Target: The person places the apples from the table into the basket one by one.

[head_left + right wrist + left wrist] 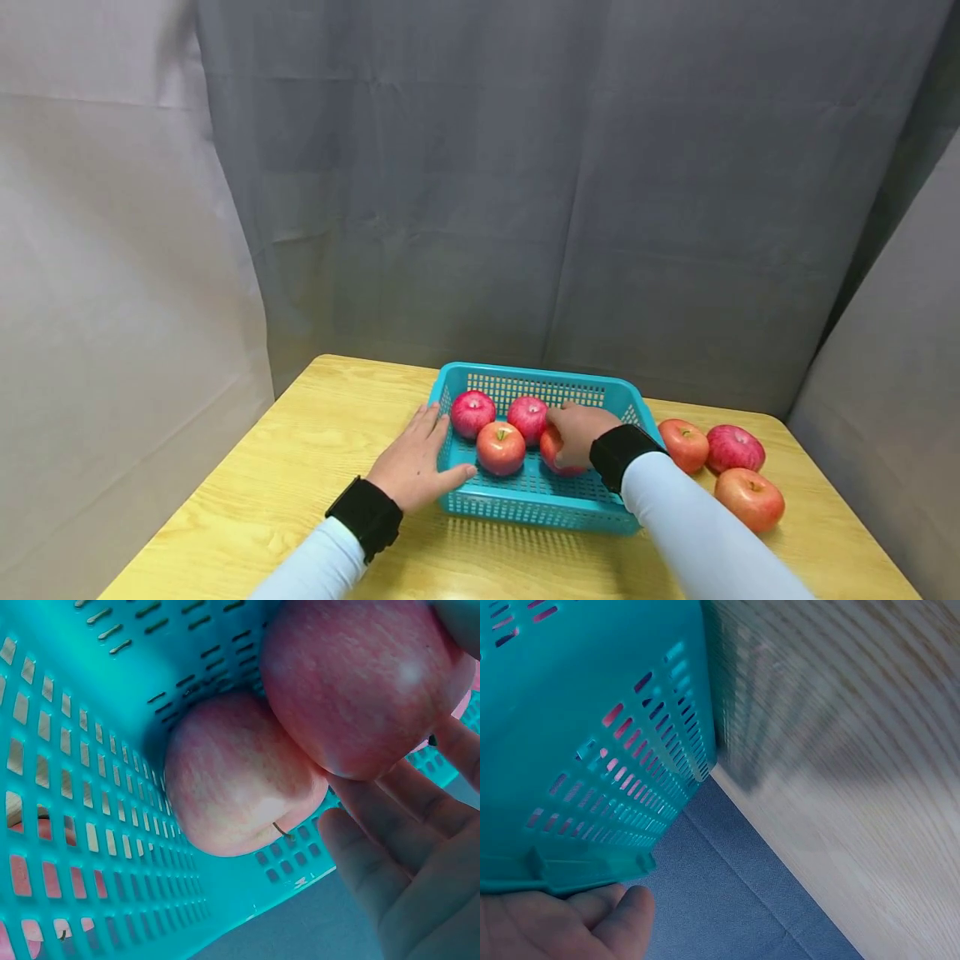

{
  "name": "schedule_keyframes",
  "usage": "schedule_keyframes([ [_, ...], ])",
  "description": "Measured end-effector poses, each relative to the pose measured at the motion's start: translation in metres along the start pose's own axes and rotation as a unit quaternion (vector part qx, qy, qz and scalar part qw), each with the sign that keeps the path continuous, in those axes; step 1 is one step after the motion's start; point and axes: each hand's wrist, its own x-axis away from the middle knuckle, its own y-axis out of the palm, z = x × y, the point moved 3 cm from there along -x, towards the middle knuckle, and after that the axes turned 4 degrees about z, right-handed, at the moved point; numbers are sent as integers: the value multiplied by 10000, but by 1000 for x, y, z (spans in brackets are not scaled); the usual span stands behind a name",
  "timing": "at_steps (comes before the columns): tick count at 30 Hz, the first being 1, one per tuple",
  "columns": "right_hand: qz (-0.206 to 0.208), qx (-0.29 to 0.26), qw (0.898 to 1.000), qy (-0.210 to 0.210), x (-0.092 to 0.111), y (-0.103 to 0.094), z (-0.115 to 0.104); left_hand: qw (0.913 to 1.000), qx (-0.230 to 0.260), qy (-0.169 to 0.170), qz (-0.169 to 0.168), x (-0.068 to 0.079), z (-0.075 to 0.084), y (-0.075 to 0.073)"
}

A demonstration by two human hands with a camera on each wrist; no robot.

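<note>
A turquoise plastic basket (540, 503) with slotted walls stands on the table, with several red apples inside. My left hand (422, 462) lies at its left rim, fingers straight and thumb spread toward the near corner. From the left wrist view, those fingers (634, 919) touch the rim from outside. My right hand (583, 433) reaches into the basket's right half and holds an apple (352, 682), fingers around its side. Another apple (240, 780) sits right against it in the right wrist view. Left of that hand are two dark red apples (472, 414) and a lighter one (501, 448).
Three more apples (735, 448) lie on the table to the right of the basket, close to my right forearm. The wooden table (247, 508) reaches back to a grey curtain (450, 208), with pale cloth on both sides.
</note>
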Motion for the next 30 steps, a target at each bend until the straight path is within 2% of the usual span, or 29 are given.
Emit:
schedule_keyframes([
  [4,8,154,9998,-85,0,9,-2,10000,3,-22,-14,4,0,2],
  [13,79,154,9997,-155,0,13,-3,10000,-39,6,-74,2,1,0],
  [21,197,-61,9992,-345,1,13,5,10000,-67,44,-47,2,0,-1],
  [23,211,-188,9988,-399,3,11,8,10000,-69,33,-48,2,0,-2],
  [30,9,-441,9990,-44,10,-10,22,9999,-91,3,-43,1,-4,-3],
])
